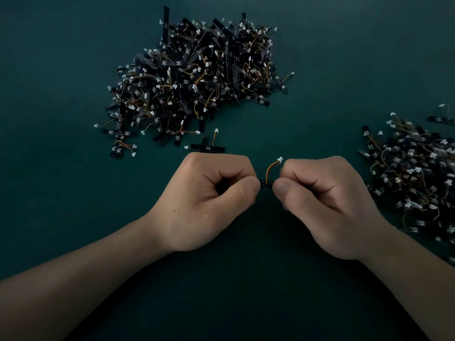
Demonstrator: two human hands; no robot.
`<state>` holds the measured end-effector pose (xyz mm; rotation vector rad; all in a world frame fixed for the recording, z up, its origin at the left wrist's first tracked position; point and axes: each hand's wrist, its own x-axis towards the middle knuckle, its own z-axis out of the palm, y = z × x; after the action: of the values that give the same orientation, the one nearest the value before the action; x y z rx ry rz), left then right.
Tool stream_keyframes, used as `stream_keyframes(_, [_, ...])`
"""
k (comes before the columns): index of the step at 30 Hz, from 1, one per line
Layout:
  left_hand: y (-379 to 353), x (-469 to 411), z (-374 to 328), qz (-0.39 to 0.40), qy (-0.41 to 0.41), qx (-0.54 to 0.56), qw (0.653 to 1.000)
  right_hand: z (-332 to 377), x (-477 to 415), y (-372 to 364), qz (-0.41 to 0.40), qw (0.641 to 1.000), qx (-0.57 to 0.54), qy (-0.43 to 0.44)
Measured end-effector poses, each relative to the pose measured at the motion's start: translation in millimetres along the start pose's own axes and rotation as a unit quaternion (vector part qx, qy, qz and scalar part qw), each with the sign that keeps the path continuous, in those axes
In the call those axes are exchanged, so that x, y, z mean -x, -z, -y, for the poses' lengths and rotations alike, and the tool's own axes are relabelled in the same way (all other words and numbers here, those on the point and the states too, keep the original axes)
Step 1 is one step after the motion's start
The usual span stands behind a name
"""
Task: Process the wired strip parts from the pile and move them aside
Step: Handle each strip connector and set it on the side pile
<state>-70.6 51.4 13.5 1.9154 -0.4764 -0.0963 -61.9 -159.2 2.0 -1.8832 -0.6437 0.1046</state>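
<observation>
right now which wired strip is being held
The strip pinched between left hand and right hand, wire arching up; the rest lie on the table.

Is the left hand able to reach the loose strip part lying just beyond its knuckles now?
Probably yes, once freed: the left hand now pinches a wired strip together with the right hand, but only bare table lies between it and the loose strip part.

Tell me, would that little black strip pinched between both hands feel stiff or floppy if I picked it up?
The strip probably feels stiff: it spans straight between the left hand and right hand. Its wire looks springy rather than limp, arching up and carrying the white plug. Likely very light: a fingertip pinch holds it.
</observation>
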Motion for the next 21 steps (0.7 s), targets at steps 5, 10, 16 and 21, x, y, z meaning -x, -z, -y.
stream_keyframes(5, [-1,2,-1,-0.028,-0.038,-0.046,0.998,1,-2,0,0.057,0.998,0.039,-0.009])
stream_keyframes(10, [-1,2,0,-0.037,-0.057,-0.082,0.994,0,-1,1,0.058,0.998,0.03,0.012])
stream_keyframes(16, [-1,3,-1,-0.066,-0.051,-0.094,0.992,-3,0,-1,-0.004,0.998,0.02,0.056])
stream_keyframes(21, [14,-6,9,-0.145,-0.019,-0.36,0.921,-4,3,-4,-0.168,0.978,-0.009,0.125])
